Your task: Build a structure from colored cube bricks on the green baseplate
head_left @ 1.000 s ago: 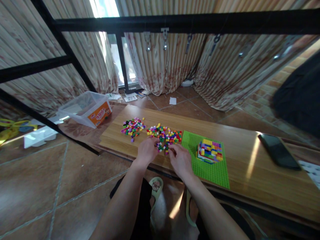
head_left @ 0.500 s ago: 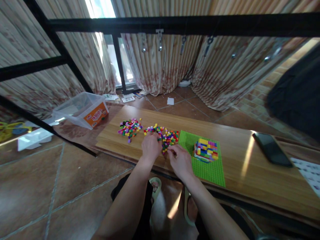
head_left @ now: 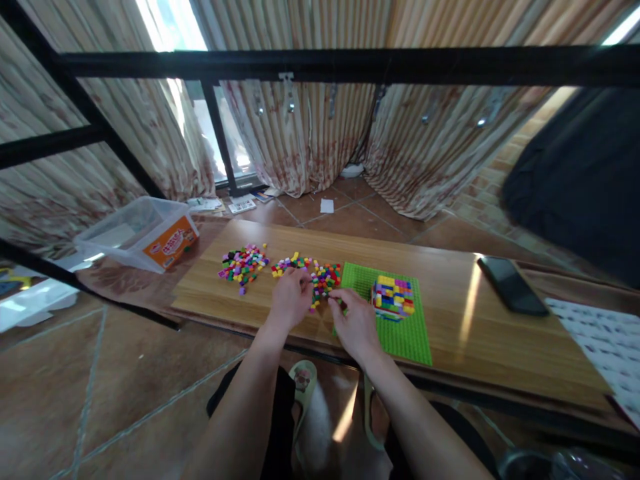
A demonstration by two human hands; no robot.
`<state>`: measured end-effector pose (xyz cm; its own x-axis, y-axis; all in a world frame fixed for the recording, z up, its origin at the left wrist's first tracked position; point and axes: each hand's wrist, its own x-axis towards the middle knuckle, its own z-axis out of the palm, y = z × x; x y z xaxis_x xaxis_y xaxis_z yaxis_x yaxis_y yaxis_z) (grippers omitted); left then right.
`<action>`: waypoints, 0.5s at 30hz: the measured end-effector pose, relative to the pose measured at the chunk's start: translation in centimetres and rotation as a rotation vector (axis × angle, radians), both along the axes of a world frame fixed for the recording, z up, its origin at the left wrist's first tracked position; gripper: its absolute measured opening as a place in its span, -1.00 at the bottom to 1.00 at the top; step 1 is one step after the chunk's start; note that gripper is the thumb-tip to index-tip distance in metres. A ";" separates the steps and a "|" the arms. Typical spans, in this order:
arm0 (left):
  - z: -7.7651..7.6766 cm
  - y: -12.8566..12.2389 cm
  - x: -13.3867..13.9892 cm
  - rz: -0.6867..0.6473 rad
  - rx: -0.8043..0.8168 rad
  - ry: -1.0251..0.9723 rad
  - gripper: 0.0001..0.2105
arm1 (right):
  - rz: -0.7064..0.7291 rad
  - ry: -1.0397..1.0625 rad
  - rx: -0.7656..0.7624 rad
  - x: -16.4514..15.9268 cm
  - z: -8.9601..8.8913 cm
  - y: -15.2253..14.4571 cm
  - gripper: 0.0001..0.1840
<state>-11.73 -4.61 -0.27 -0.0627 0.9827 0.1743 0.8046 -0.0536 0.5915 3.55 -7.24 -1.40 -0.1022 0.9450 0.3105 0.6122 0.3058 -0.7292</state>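
My left hand [head_left: 291,298] is over the near edge of a pile of small coloured toy bricks [head_left: 326,277]. Its fingers are curled together, and whatever they may hold is hidden. Just right of the pile, my right hand [head_left: 355,323] has thumb and forefinger pinched together, partly covering the left side of a green baseplate [head_left: 405,343]. What sits in that pinch is too small to make out. A multicoloured block of joined bricks [head_left: 393,298] stands on the baseplate, right of my right hand. A second brick pile [head_left: 244,263] lies farther left.
All of this is on a long wooden table [head_left: 445,320]. A black phone [head_left: 513,285] and a printed sheet [head_left: 590,350] lie at the right. A clear plastic box [head_left: 120,243] with an orange label stands left of the table. Black metal bars [head_left: 320,67] cross the view.
The view has shifted, so the table scene sits farther left. My left hand has drawn back slightly from the pile, and my right hand remains pinched beside it.
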 end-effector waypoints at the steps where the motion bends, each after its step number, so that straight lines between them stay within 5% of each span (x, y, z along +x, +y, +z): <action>1: 0.2 -0.1 0.1 -0.087 0.000 -0.086 -0.92 | -0.013 0.052 -0.007 0.1 0.1 0.1 -0.79; 6: 1.3 -0.8 1.2 -0.384 -0.044 -0.438 -0.92 | 0.018 0.361 -0.051 0.8 0.7 0.8 -0.77; 15: 1.5 -1.0 3.4 -0.399 -0.116 -0.780 -0.88 | -0.020 0.600 -0.023 2.3 0.6 0.8 -0.87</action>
